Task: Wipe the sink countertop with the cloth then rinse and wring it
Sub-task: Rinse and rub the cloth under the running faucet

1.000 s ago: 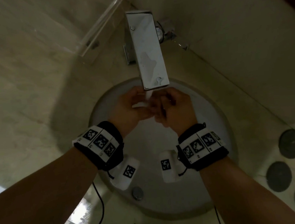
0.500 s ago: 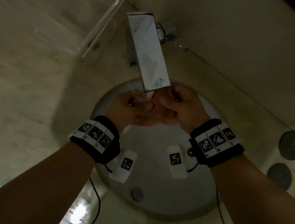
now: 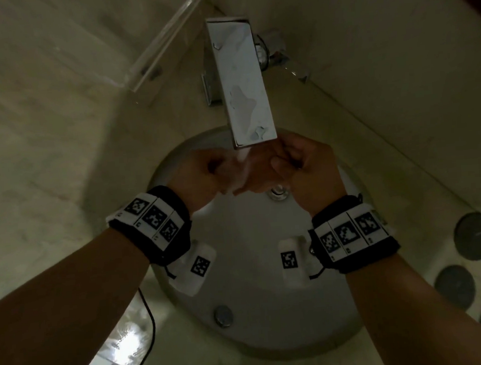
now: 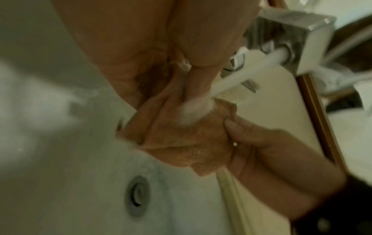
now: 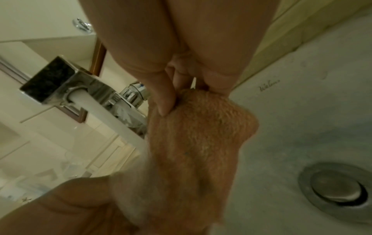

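Note:
An orange-brown cloth (image 4: pixel 181 139) is bunched between both hands under the running tap (image 3: pixel 244 87), over the round white sink (image 3: pixel 240 268). My left hand (image 3: pixel 204 176) grips one end of the cloth (image 3: pixel 257 175) and my right hand (image 3: pixel 304 165) grips the other. A white stream of water (image 4: pixel 237 79) falls onto the cloth at the left fingers. In the right wrist view the cloth (image 5: pixel 201 143) hangs wet from my pinching right thumb and fingers, and the water stream (image 5: pixel 112 120) meets its left side.
The sink drain (image 3: pixel 277 193) lies just below the hands and an overflow button (image 3: pixel 223 315) sits at the near wall. A clear acrylic tray (image 3: pixel 164 38) stands on the beige countertop (image 3: pixel 43 140) at the back left. Dark round pads (image 3: pixel 473 236) lie at the right.
Both hands have stayed under the tap with the cloth. The right hand has shifted to the right and back, and the hands have spread a little apart, uncovering the drain.

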